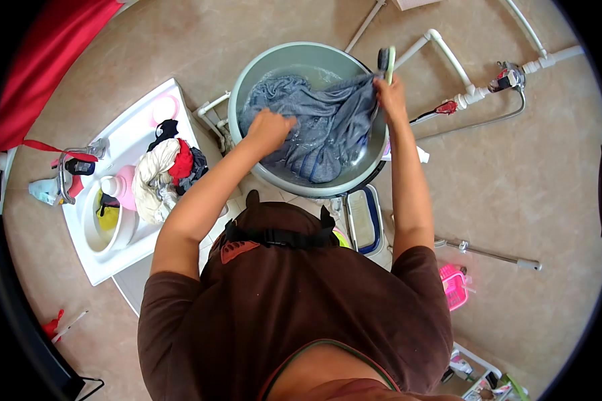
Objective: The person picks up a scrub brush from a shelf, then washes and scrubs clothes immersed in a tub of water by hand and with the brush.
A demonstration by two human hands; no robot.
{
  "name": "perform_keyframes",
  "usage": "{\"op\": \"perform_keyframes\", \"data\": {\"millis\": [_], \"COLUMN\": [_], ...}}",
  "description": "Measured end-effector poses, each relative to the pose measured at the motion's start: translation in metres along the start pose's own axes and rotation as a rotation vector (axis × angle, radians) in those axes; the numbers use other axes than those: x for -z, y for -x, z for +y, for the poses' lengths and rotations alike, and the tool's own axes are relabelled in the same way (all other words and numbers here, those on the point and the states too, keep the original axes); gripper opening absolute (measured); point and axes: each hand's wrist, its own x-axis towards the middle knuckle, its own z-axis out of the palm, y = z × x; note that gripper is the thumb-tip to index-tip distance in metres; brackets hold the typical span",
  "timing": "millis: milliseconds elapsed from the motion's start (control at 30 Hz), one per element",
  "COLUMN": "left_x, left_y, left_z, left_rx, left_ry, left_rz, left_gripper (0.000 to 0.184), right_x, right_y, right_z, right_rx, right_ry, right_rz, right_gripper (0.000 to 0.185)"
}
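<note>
A wet blue-grey cloth (321,127) lies bunched in water inside a large grey-green basin (247,73). Over the cloth's left part is my left hand (271,130), its fingers curled; whether they grip the fabric is hard to tell. At the basin's right rim, my right hand (390,97) is closed, with the cloth's upper right corner drawn up to it. A brush (386,61) with a pale green back and dark bristles sticks up from the same hand.
Left of the basin stands a white sink (93,264) with a faucet, a pink bottle (122,187), a white tub and piled clothes (155,175). White pipes (451,60) run along the right wall. A pink basket (453,287) is lower right.
</note>
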Motion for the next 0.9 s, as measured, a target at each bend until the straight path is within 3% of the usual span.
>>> {"op": "perform_keyframes", "data": {"millis": [67,167,200,300,400,500,600,800,900], "left_x": [0.008,0.010,0.012,0.022,-0.008,-0.019,-0.018,-0.021,-0.033], "left_y": [0.016,0.031,0.032,0.015,-0.003,-0.017,-0.027,-0.030,-0.022], "left_z": [0.009,0.016,0.012,0.012,-0.001,-0.011,-0.009,-0.007,-0.008], "left_rx": [-0.153,-0.119,-0.127,0.158,0.259,0.263,0.340,0.253,0.166], "left_ry": [-0.028,0.042,0.100,0.334,0.199,0.010,0.082,0.180,0.232], "left_rz": [-0.107,-0.232,-0.217,-0.145,0.363,0.132,-0.132,-0.191,0.289], "left_gripper": [0.020,0.020,0.030,0.032,0.031,0.032,0.031,0.034,0.030], "right_x": [0.004,0.002,0.001,-0.018,-0.044,-0.055,-0.056,-0.056,-0.056], "right_y": [-0.012,-0.045,-0.052,-0.044,-0.006,0.003,0.026,0.031,0.032], "right_z": [-0.023,-0.006,0.007,0.032,0.028,0.042,0.051,0.096,0.089], "right_rx": [0.091,0.185,0.208,0.164,0.223,0.125,0.102,-0.075,-0.024], "right_ry": [0.015,0.254,0.370,0.430,0.283,0.334,0.630,1.000,1.015], "right_rz": [0.035,0.012,-0.005,-0.122,-0.035,-0.111,-0.171,-0.235,-0.319], "right_gripper": [0.026,0.034,0.037,0.041,0.049,0.054,0.054,0.045,0.034]}}
